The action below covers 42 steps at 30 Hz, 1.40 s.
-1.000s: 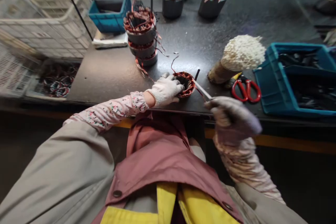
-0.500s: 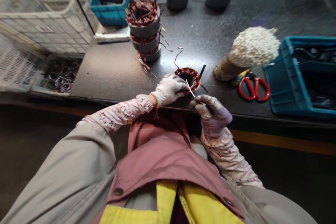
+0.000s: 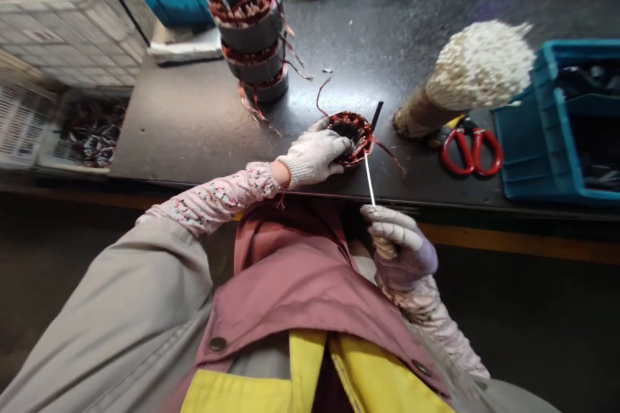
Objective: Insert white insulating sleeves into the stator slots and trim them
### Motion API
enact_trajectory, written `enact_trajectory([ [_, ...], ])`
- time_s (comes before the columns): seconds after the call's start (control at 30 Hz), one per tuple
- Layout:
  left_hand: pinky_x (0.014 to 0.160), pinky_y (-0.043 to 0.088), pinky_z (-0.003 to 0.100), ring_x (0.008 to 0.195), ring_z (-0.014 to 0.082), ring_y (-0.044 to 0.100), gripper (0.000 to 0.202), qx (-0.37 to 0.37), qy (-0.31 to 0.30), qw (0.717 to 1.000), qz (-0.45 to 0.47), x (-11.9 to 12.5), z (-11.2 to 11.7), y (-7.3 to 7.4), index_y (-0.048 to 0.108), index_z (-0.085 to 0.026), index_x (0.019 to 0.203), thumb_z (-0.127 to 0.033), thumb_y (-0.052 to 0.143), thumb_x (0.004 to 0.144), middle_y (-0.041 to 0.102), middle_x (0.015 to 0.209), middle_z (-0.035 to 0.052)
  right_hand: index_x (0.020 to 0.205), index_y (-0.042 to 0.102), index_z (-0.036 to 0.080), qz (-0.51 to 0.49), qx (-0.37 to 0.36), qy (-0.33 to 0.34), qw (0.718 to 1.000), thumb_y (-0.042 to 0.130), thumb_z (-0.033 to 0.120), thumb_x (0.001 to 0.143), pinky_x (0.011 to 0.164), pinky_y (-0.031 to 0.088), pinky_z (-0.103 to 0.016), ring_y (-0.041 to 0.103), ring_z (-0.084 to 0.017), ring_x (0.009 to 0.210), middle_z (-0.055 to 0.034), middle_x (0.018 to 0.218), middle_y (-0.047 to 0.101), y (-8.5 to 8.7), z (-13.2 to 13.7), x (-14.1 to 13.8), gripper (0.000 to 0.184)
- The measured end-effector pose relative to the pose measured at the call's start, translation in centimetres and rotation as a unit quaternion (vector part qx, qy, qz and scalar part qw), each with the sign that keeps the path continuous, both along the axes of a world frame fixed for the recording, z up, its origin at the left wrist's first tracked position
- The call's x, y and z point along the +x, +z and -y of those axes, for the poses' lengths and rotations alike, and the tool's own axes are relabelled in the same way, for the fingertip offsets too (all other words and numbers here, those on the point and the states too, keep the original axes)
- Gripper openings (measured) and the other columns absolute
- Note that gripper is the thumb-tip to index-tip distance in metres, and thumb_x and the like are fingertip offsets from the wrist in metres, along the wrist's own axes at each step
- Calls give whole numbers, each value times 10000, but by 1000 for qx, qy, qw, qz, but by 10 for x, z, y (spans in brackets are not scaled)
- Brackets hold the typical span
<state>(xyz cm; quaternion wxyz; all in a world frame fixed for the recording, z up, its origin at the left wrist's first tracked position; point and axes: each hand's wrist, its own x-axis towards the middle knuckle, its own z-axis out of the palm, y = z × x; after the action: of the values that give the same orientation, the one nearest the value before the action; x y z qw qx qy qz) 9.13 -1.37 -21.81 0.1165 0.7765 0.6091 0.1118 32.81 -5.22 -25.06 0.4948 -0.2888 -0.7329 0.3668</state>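
Note:
A motor stator point(image 3: 352, 119) with red-brown copper windings stands on the dark bench near its front edge. My left hand point(image 3: 317, 153), in a white glove, grips the stator's near-left rim, its fingers reaching over the opening. From the front of the winding a thin white cord point(image 3: 369, 179) runs taut toward me. Its free end is pinched in my right hand point(image 3: 401, 242), gloved as well and held just beyond the bench edge. A black strip point(image 3: 377, 115) sticks up from the far-right rim, and loose copper leads stick out on both sides.
Stacked stators point(image 3: 249, 29) stand at the back left. On the right are a wrapped bundle of white cords point(image 3: 484, 64), red-handled scissors point(image 3: 496, 150) and a blue bin point(image 3: 526, 148). White crates point(image 3: 62, 32) and another blue bin point(image 3: 169, 0) occupy the left.
My right hand has drawn back toward my body and slightly right, pulling the white cord straight. My left hand has shifted a little further over the stator's opening. The camera view has tilted down.

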Motion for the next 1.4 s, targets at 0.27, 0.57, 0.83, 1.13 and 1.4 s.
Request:
enact_trajectory([
  [0.27, 1206, 218, 472, 1159, 230, 597, 357, -17, 12, 1000, 9, 1, -3, 1, 641, -192, 1160, -319, 665, 827, 694, 1133, 54, 954, 638, 246, -10, -26, 57, 998, 595, 113, 871, 805, 623, -374, 708, -205, 1002, -50, 1041, 733, -22, 20, 9, 163],
  [0.57, 1205, 277, 443, 1322, 271, 493, 629, 28, 99, 990, 93, 7, 13, -8, 389, -164, 1462, -306, 596, 885, 665, 1247, 91, 954, 677, 216, -52, -16, -47, 997, 637, 262, 877, 815, 605, -327, 722, -165, 860, -33, 917, 750, -41, -34, -50, 98],
  [0.83, 1227, 221, 448, 1136, 177, 654, 289, 140, 75, 980, 117, 17, 17, -36, 642, -209, 1199, -289, 488, 968, 727, 1153, 63, 883, 685, 207, 29, 12, -56, 998, 665, 220, 847, 753, 574, -277, 677, -138, 825, -35, 904, 700, -8, -30, -43, 43],
  [1.13, 1187, 256, 469, 1114, 154, 665, 262, 152, 21, 982, 114, 13, 13, -38, 713, -293, 1071, -280, 473, 967, 749, 1102, 9, 778, 665, 201, 158, 28, -70, 985, 600, 412, 872, 635, 523, -270, 624, -146, 642, -21, 716, 680, -19, -60, -58, 240],
  [1.4, 1172, 305, 437, 1096, 144, 671, 251, 147, 9, 983, 110, 11, 12, -37, 717, -282, 1052, -286, 482, 966, 746, 1111, 3, 835, 687, 175, 300, 238, -111, 917, 532, 426, 923, 536, 316, -273, 566, -140, 610, -80, 779, 691, -1, -72, -56, 308],
])
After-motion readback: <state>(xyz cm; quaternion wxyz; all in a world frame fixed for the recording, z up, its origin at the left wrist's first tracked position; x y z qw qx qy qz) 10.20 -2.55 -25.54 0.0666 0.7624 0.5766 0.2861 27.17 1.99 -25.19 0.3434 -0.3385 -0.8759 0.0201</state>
